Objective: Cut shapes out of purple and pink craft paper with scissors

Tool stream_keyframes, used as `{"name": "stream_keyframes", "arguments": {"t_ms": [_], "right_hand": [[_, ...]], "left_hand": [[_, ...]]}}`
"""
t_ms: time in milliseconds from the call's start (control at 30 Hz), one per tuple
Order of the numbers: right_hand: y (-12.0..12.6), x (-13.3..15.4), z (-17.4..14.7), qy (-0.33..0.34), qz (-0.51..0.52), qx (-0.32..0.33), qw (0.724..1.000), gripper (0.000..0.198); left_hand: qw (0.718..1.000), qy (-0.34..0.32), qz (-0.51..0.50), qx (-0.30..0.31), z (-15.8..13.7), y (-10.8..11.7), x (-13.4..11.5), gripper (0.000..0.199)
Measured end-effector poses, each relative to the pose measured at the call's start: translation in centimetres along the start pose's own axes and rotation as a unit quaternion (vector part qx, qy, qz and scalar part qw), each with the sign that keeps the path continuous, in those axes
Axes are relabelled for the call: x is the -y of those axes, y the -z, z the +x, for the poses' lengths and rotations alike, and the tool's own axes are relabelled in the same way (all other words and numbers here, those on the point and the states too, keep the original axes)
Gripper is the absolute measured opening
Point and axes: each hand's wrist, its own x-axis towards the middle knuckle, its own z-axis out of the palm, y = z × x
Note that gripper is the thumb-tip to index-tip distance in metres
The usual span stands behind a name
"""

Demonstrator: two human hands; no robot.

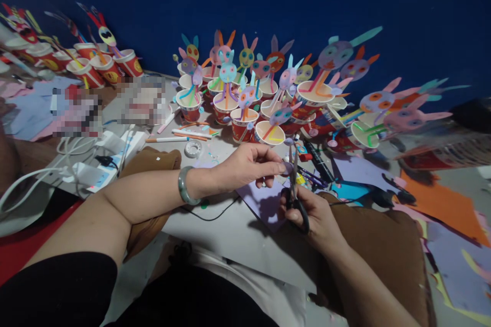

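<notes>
In the middle of the head view my left hand (255,166), with a jade-green bangle (186,185) on its wrist, pinches a small purple paper piece (287,167) between thumb and fingers. My right hand (312,214) grips black-handled scissors (294,189), their blades pointing up beside that piece. Whether the blades touch the paper I cannot tell. Beneath both hands lies a purple paper sheet (264,202) on the grey table. Just past them stand red paper cups (243,127) with paper rabbit heads on coloured straws.
A white power strip (111,163) with tangled cables lies at left, near a tape roll (193,148) and pencils. A black marker (317,161) lies beyond my hands. Orange paper (441,202) and a brown cushion (376,250) are at right. More cups (103,69) stand far left.
</notes>
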Motion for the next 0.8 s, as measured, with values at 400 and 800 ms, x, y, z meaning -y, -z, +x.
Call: {"name": "stream_keyframes", "arguments": {"t_ms": [400, 800], "right_hand": [[0.21, 0.20, 0.00, -0.005, 0.002, -0.004, 1.000, 0.061], [0.40, 0.29, 0.01, -0.010, -0.011, -0.001, 1.000, 0.061]], "left_hand": [[1.000, 0.010, 0.010, -0.001, -0.05, 0.01, -0.40, 0.031], [1.000, 0.006, 0.012, -0.005, -0.05, -0.01, -0.48, 0.031]]}}
